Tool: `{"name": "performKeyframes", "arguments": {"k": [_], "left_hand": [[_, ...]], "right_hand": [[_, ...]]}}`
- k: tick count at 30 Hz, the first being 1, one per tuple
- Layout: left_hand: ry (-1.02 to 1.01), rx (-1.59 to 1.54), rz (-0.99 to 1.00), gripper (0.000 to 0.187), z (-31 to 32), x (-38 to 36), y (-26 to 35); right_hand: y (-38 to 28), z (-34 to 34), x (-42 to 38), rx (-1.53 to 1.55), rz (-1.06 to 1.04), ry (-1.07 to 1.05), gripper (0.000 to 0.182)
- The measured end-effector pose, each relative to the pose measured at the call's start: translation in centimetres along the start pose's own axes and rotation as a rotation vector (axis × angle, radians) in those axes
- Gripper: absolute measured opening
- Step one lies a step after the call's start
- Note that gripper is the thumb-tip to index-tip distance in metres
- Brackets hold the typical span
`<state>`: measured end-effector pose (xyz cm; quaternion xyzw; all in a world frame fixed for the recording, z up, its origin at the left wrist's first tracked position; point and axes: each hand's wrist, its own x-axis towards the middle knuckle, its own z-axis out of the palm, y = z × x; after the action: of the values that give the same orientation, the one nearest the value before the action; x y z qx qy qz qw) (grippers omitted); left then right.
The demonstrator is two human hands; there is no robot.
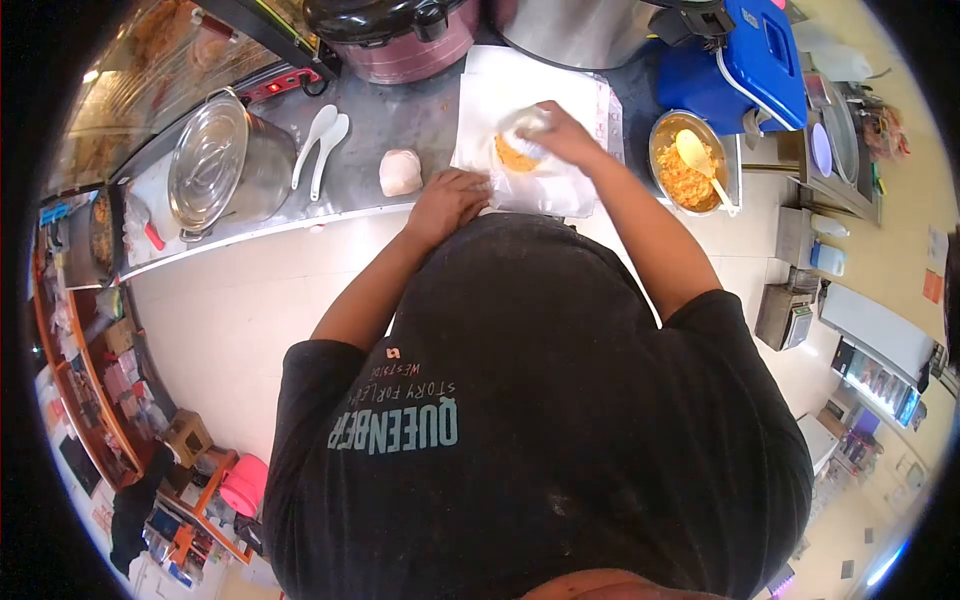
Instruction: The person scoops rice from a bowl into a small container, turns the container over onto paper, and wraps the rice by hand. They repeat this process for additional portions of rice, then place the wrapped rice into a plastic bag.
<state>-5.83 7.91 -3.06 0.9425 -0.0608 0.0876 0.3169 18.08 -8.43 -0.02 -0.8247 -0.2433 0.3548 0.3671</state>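
White paper sheets (490,85) lie on the metal counter. On them is an orange-yellow food portion (514,154), partly under a pale, see-through item (527,124) that looks like plastic or a small bowl. My right hand (560,135) has its fingers round the upper right side of that pale item. Beside the lower left edge of the paper rests my left hand (458,203), its fingers bent and close to the sheet; whether it pinches anything is not visible. A wrapped pale bundle (400,173) sits to its left.
A metal bowl (660,135) of orange food with a yellow spoon (692,150) stands on the right, below a blue cooler (745,60). Two white spoons (326,150) and a lidded pot (265,160) are on the left. A pink cooker (410,55) stands behind.
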Motion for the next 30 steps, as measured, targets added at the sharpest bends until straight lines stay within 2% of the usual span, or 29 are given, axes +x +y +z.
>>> {"name": "performKeyframes", "arguments": {"k": [1,2,4,6,9,12,13,15,17,18,20,25,26,27,30], "left_hand": [[0.003,-0.012,0.001,0.019,-0.1,0.1,0.0],[-0.002,-0.01,-0.011,0.02,-0.2,0.2,-0.1],[-0.012,-0.005,-0.035,0.021,-0.4,0.5,-0.1],[0.01,-0.018,-0.069,0.017,-0.3,1.0,-0.2],[0.034,-0.031,-0.1,0.014,-0.4,1.4,-0.1],[0.052,-0.066,-0.198,0.018,-0.6,2.4,-0.1],[0.055,-0.085,-0.25,0.019,-0.6,2.6,-0.1],[0.026,-0.079,-0.201,0.022,-0.6,3.1,-0.2],[-0.042,-0.034,-0.135,0.027,-0.9,3.5,-0.2],[-0.092,0.009,-0.094,0.03,-1.4,3.6,-0.1],[-0.132,0.042,-0.008,0.036,-1.8,3.5,-0.1],[-0.154,0.108,0.136,0.044,-2.2,1.9,-0.8],[-0.117,0.11,0.163,0.043,-1.8,1.6,-1.1],[-0.079,0.111,0.189,0.042,-1.6,1.4,-1.1],[-0.046,0.099,0.16,0.035,-1.8,1.4,-0.6]], "right_hand": [[0.3,-1.1,0.6,0.191,0.143,-0.023,0.071],[1.8,-2.3,1.2,0.508,0.24,-0.051,0.07],[3.0,-5.6,1.3,0.715,0.3,-0.044,0.072],[3.3,-8.5,1.2,0.294,0.204,0.274,0.074],[2.6,-11.6,-0.1,-0.757,-0.043,0.478,0.076],[1.6,-10.8,-1.4,-0.948,-0.3,0.538,0.068],[1.4,-10.0,-1.8,-0.746,-0.463,0.419,0.066],[0.5,-6.9,-4.7,-0.459,-0.53,0.078,0.067],[0.8,-3.4,-7.8,-0.506,-0.627,-0.058,0.072],[1.8,-1.9,-9.0,-0.584,-0.623,-0.047,0.074],[3.7,-0.3,-10.4,-0.625,-0.539,-0.014,0.066],[6.6,-0.2,-11.2,-0.529,-0.547,0.097,0.041],[6.8,-0.5,-11.3,-0.498,-0.547,0.105,0.036],[6.4,-0.6,-11.2,-0.409,-0.578,0.166,0.024],[6.7,-1.3,-10.4,-0.351,-0.566,0.183,0.017]]}}
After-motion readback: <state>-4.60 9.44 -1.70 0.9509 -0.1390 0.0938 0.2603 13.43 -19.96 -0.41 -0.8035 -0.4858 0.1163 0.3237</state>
